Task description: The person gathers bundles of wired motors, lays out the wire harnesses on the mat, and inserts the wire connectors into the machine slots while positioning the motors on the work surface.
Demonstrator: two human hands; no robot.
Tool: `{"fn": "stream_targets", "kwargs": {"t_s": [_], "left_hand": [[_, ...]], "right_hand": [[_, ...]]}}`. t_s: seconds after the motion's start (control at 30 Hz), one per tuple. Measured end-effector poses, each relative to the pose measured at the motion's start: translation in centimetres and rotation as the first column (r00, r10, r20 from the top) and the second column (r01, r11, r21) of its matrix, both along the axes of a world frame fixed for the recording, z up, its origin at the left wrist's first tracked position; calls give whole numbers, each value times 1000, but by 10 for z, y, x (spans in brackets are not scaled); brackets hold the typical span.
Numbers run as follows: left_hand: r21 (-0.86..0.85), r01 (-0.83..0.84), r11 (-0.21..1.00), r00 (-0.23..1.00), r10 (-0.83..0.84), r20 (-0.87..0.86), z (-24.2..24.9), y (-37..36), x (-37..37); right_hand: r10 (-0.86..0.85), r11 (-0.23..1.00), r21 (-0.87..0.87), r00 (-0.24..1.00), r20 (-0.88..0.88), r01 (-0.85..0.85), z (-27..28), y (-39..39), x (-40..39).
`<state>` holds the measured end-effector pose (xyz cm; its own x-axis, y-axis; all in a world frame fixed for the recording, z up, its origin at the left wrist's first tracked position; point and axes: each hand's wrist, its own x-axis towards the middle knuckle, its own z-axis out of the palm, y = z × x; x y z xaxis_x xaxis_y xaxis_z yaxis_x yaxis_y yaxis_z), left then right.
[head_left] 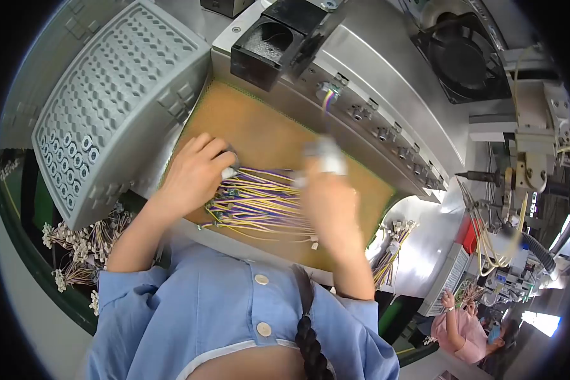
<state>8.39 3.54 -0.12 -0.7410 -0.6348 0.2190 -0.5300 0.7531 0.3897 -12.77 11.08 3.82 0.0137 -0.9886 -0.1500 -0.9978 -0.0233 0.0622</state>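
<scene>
Wires [266, 197], likely light, limp and best held by their plugs [315, 239], are laid on the brown mat [240, 120] between the left hand [196, 170], its fingers [210, 149] curled, and the blurred right hand [333, 206]; what either grips cannot be told.

Your shirt [225, 304] is plain light blue, with white edging [228, 349] and cream buttons [263, 329]. The wires [263, 204] before you mix yellow and purple above a brown mat [234, 120]. Your grey tray [123, 79] bears a repeating pattern of rows; the fan [460, 60] is black, the co-worker's top [457, 344] pink.
</scene>
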Motion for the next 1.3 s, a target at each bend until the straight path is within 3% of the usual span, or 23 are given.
{"fn": "stream_targets", "kwargs": {"t_s": [0.07,0.17,0.23,0.37,0.4,0.5,0.57,0.6,0.63,0.67,0.7,0.73,0.8,0.83,0.87,0.93,0.97,1.0,1.07,1.13,1.17,1.2,1.3], "left_hand": [[100,-79,992,988,91,-126,5,5,0],[271,-45,961,962,115,-248,20,7,-6],[311,-16,950,933,126,-338,21,5,-16],[343,27,939,839,165,-519,20,7,-19],[290,15,957,853,139,-504,23,5,-16],[627,-38,778,795,404,-453,17,12,-4],[378,-265,887,874,387,-295,38,-8,30],[489,-519,701,750,648,-133,57,-10,49],[331,-676,659,665,738,-112,58,-22,69],[-82,-685,724,728,676,-113,44,-30,114],[-393,-587,708,749,659,67,33,-38,157],[-489,-579,652,488,758,432,39,-41,174],[-478,-515,711,505,703,501,2,-44,252],[-472,-501,725,530,688,496,2,-46,242],[-423,-550,720,551,694,464,4,-42,235],[-373,-604,704,550,707,445,3,-35,237],[-238,-722,650,596,759,264,-4,-38,243],[-80,-799,596,592,803,71,-1,-38,239],[-85,-821,564,558,825,89,15,-30,217],[459,-616,640,520,768,-373,22,-19,191],[509,-476,717,610,686,-397,46,-10,143],[542,-326,775,680,590,-435,72,-5,87],[354,154,923,823,79,-563,61,-6,6]], "right_hand": [[-151,965,-211,988,34,155,13,9,-35],[-161,958,-225,982,96,179,43,18,-30],[16,945,-288,855,518,157,45,17,-16],[26,999,-39,774,633,-1,27,-6,10],[67,998,-54,748,660,-41,19,-7,15],[283,947,-285,804,523,-148,-2,-13,25],[359,906,-379,813,458,-187,0,-19,23],[377,871,-450,854,359,-196,6,-14,17],[409,858,-464,839,358,-220,11,-19,11],[364,875,-439,873,324,-202,11,-19,4],[204,967,-245,764,612,-61,8,-16,-4],[2,999,-31,566,825,42,5,-16,-11],[-185,959,164,74,980,232,2,-17,-8],[-263,949,259,-6,965,180,7,-16,-11],[-270,945,266,-7,963,193,9,-14,-14],[-130,983,92,243,961,160,12,-10,-21],[-88,989,52,275,957,135,11,-5,-28],[2,987,-42,251,968,152,18,-2,-29],[19,992,-35,123,992,125,33,3,-40],[-55,988,29,170,984,154,36,3,-34],[-124,981,88,213,969,173,35,1,-30],[34,992,-68,307,951,102,21,-3,-25],[74,991,-105,313,947,84,19,-10,-5]]}}
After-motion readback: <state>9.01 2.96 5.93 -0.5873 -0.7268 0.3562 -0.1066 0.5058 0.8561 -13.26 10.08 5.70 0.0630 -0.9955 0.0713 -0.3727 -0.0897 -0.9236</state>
